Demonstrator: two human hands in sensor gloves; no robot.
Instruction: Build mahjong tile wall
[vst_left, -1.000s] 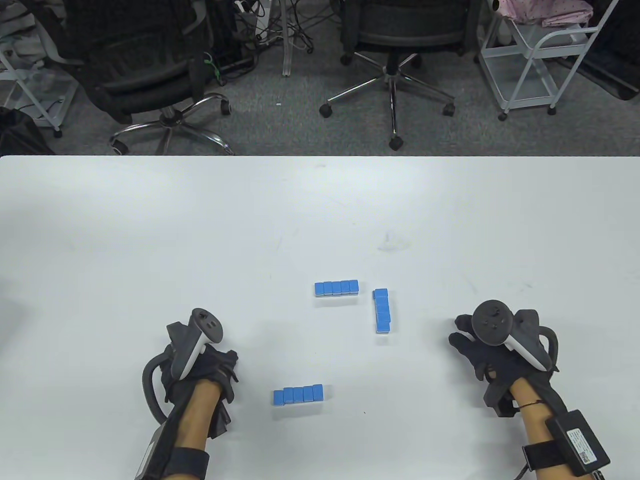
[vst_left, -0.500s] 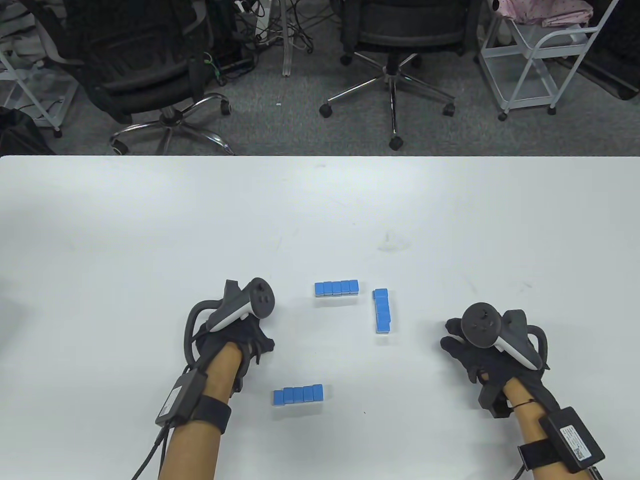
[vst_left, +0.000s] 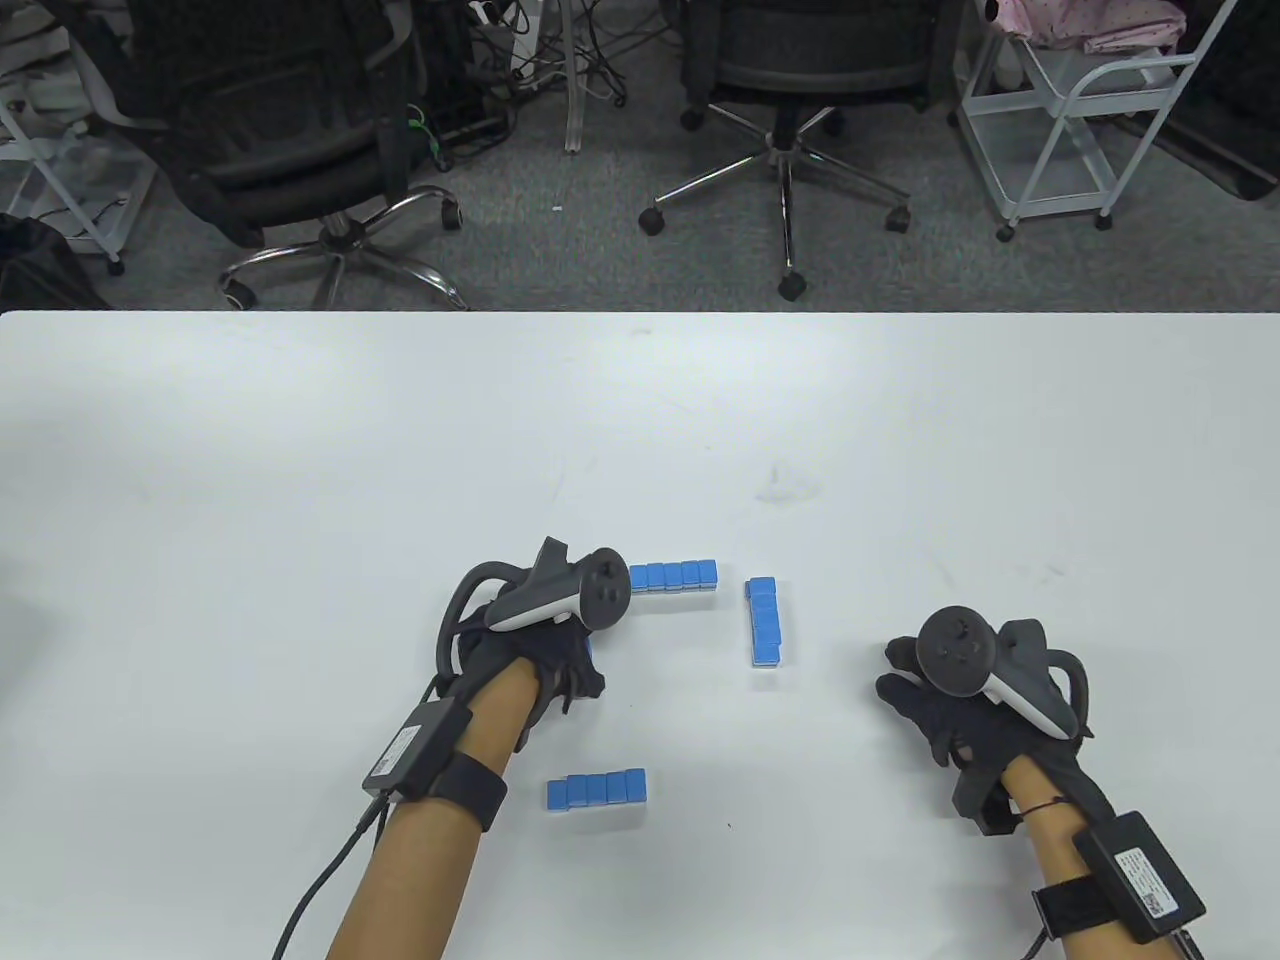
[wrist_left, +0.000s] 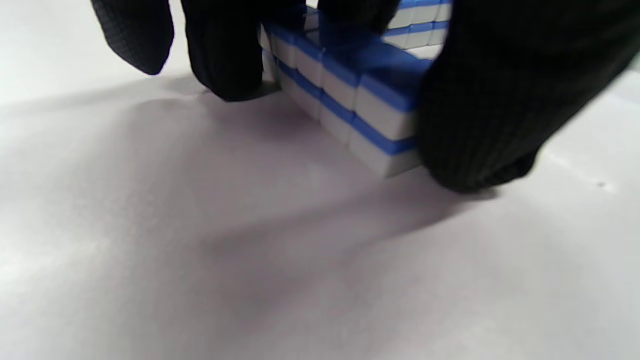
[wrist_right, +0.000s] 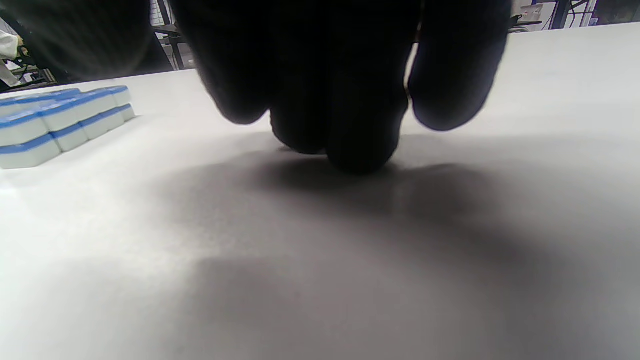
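Since the earlier frames the left hand (vst_left: 545, 640) has moved up and to the right across the white worktop (vst_left: 300, 450), while the right hand (vst_left: 950, 700) shifted only slightly. The left hand now covers a two-layer row of blue and white tiles (wrist_left: 360, 100), and its fingers (wrist_left: 475, 110) grip both ends of this row. The right hand rests on the worktop, fingers curled, holding nothing, well apart from the upright row (vst_left: 764, 620). The top row (vst_left: 678, 575) lies just beside the left tracker; the bottom row (vst_left: 596, 789) lies near the left forearm.
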